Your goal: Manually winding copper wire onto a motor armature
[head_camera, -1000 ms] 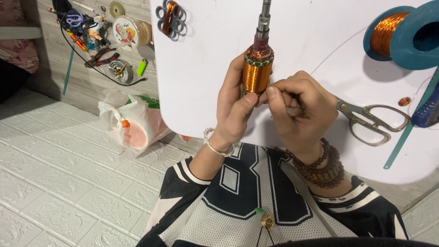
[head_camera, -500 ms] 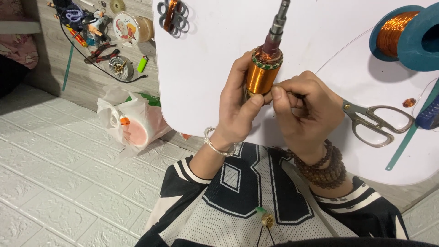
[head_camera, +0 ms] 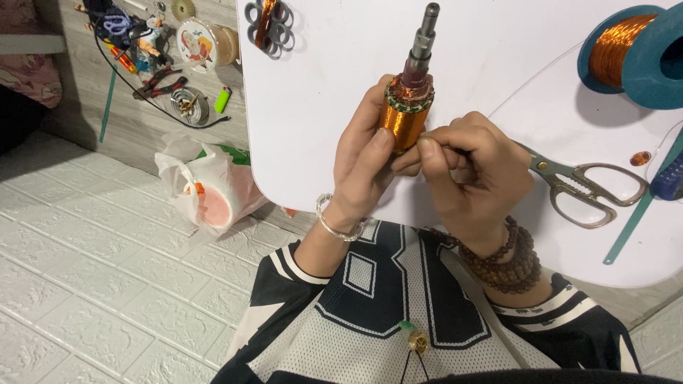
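A motor rotor (head_camera: pixel 408 107) with copper-coloured windings and a grey steel shaft pointing up and away is held over the white table (head_camera: pixel 327 107). My left hand (head_camera: pixel 363 163) wraps around its lower part, thumb on the orange winding. My right hand (head_camera: pixel 466 174) is closed with thumb and forefinger pinched against the rotor's lower right side; whether a thin wire is in the pinch cannot be made out. A silver bracelet circles the left wrist, brown bead bracelets the right.
Scissors (head_camera: pixel 583 188) lie on the table right of my right hand. A blue spool of copper wire (head_camera: pixel 629 53) stands at the far right. A metal lamination piece (head_camera: pixel 269 27) sits at the table's top left. A plastic bag (head_camera: pixel 206 185) and scattered tools lie on the floor left.
The rotor has tilted, its shaft now leaning to the right, and both hands have shifted slightly with it. My right fingers stay pinched at its side.
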